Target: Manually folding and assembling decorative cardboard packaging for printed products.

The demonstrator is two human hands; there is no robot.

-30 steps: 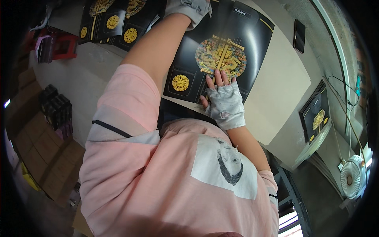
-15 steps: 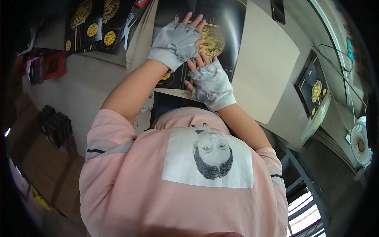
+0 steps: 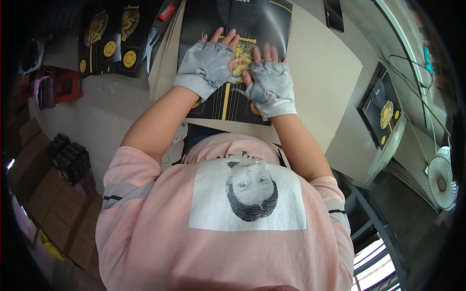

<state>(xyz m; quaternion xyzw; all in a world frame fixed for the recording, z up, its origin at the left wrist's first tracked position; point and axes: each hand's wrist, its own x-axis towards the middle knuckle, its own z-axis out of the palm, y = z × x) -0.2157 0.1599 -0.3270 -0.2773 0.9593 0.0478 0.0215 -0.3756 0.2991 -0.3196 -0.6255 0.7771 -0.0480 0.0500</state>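
A glossy black printed sheet (image 3: 262, 26) with a gold dragon picture and gold stripes lies on a stack of large cream boards (image 3: 330, 72). My left hand (image 3: 208, 63), in a grey fingerless glove, rests flat on its left half, fingers stretched toward the far side. On the right half lies my right hand (image 3: 269, 80), gloved the same way, fingers extended and slightly apart. Both palms face down on the sheet and hold nothing. They partly cover the gold picture and the round gold emblems near the sheet's near corners.
Black and gold printed pieces (image 3: 104, 41) lie at the far left, beside scissors (image 3: 151, 46) and a small red item (image 3: 167, 12). A phone (image 3: 333, 14) lies at the far right. Another black and gold piece (image 3: 383, 109) and a white fan (image 3: 441, 177) are farther right.
My right hand has moved right and away from me, apart from my left hand. My left hand has shifted slightly left and nearer. The sheet's near edge shows more.
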